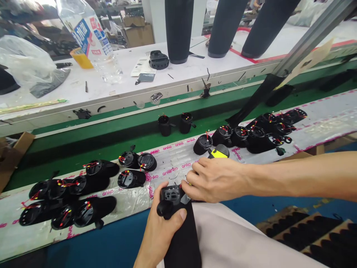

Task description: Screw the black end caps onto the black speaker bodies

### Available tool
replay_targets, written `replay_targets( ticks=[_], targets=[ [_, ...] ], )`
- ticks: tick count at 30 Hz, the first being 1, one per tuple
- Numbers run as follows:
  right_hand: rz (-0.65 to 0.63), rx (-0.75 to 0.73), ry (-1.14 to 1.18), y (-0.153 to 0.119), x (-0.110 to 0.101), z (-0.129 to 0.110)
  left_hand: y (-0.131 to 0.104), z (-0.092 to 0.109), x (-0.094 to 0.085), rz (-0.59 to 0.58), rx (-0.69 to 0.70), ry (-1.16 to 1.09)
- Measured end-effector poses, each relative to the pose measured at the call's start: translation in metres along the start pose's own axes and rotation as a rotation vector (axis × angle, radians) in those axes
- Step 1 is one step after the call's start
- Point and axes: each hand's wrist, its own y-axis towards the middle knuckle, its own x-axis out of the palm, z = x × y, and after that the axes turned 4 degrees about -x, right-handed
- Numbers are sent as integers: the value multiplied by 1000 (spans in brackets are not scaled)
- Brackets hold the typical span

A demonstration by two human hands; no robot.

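Note:
A long black cylinder [182,238] lies against my lap, its open end with a dark plastic fitting [170,194] facing up. Fingers and thumb of my left hand [164,227] wrap round it just below that end. Over the right side of the opening, my right hand [210,180] has its fingers pinched together, close to a small red wire and a grey flap; what they pinch is too small to name. A yellow and black tool [220,151] shows just behind my right hand, and how it is held is hidden.
Several black cylinders with red wires stand or lie on the wrapped bench [173,160], left and right. Behind, a white shelf [125,89] bears a plastic bottle [97,48] and tall black cylinders [179,29]. A metal post [309,37] slants at the right.

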Motion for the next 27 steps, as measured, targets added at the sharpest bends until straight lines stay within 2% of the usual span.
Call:
replay_targets(
  ticks=[8, 21, 27],
  targets=[
    [-1, -1, 161, -4, 6, 5, 2, -2, 0, -28, 41, -76],
    [-22, 40, 109, -6, -2, 5, 5, 0, 1, -23, 54, -60],
    [-67, 3, 89, -6, -6, 7, 4, 3, 0, -17, 56, -28]
  ],
)
